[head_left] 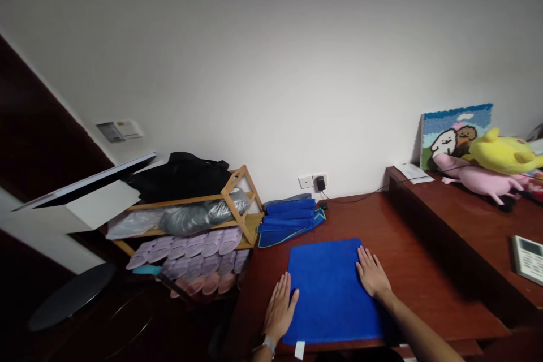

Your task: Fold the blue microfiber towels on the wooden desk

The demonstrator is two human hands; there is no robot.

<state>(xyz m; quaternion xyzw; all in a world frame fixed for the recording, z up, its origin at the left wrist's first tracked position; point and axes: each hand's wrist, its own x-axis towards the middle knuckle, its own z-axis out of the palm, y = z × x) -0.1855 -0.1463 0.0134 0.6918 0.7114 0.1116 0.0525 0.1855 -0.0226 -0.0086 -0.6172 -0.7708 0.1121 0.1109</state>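
Note:
A blue cloth (328, 288) lies spread flat on the reddish-brown desk (407, 271), with a white tag (299, 349) at its near left corner. My left hand (280, 306) rests palm down along the cloth's left edge, fingers stretched out and pointing away from me. At the right edge, my right hand (373, 272) lies flat with its fingers extended, touching the border of the cloth. Neither hand holds anything. Beyond the cloth, more blue cloths (291, 218) sit in a folded, overlapping pile near the wall.
A wooden rack (244, 198) with slippers (203, 246) and a black bag (182, 175) stands left. Against the wall are a socket with a black plug (320, 182) and cable. On the raised right surface are plush toys (500, 153), a picture (458, 130) and a calculator-like device (529, 259).

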